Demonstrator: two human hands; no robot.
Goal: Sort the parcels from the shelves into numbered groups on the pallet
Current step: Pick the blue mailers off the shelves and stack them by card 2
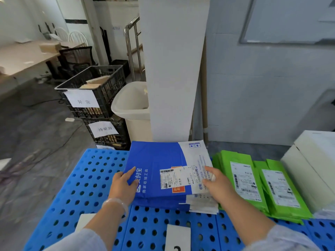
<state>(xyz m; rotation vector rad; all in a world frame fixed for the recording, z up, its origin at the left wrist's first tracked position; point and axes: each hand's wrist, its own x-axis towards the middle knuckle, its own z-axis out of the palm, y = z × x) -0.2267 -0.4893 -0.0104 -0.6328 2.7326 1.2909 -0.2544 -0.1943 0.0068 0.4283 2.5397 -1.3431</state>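
Note:
A blue and white mailer parcel (159,160) with a shipping label lies on top of a small stack on the blue perforated pallet (87,180). My left hand (125,183) holds its left edge, thumb on top. My right hand (215,183) rests on its white right part, fingers bent over the edge. To the right lie green mailer parcels (241,178) in overlapping piles, each with a white label. A white number card (178,238) sits on the pallet near me, below the blue stack. Another white card (84,221) shows by my left forearm.
Two black crates (101,93) with paper signs stand stacked left of the pallet, next to a white bin (130,105). A white pillar (172,69) rises behind the blue parcel. White boxes (311,160) sit at the pallet's right end. Grey floor lies to the left.

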